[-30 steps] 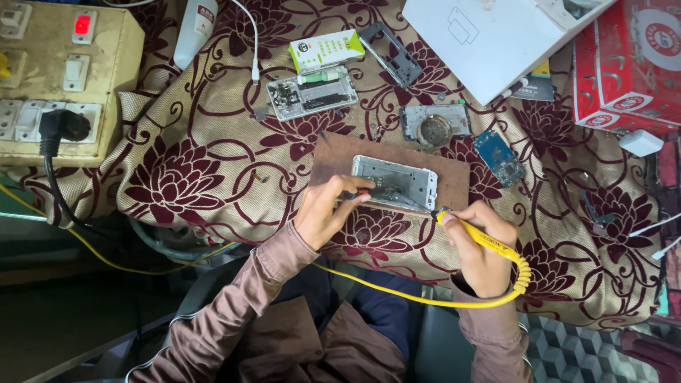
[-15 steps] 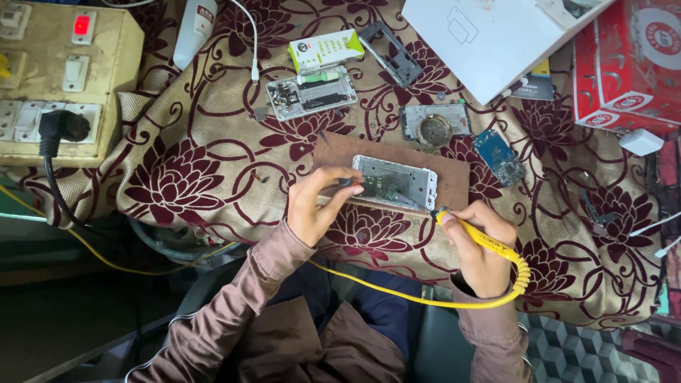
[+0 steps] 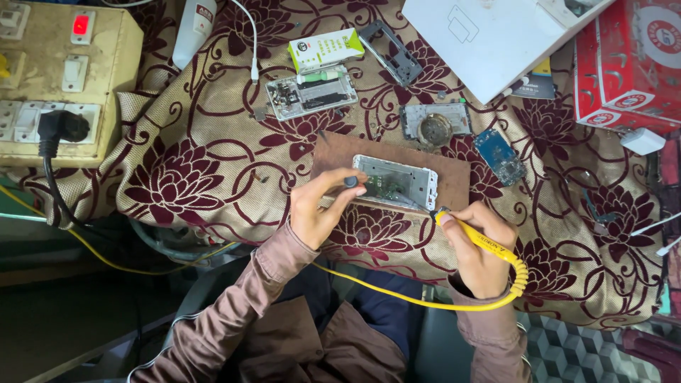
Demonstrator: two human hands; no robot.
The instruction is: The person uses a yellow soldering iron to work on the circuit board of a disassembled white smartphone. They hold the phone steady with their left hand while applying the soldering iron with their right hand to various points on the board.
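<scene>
Here, both hands [image 3: 319, 209] crowding the opened phone [image 3: 395, 182] on its board [image 3: 454, 177].

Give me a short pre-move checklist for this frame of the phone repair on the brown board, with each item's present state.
1. Opened phone frame lies flat on the brown board: ok.
2. Left hand steadies the work, with a small dark tool pinched at the frame's left end: ok.
3. Right hand grips the yellow soldering iron firmly: ok.
4. Iron tip rests at the frame's lower right corner; whether it touches cannot be seen: cannot tell.
5. Yellow coiled cord runs free across the lap, not snagged on the board: ok.
6. Loose parts, such as the blue circuit board, lie apart from the working spot: ok.
</scene>
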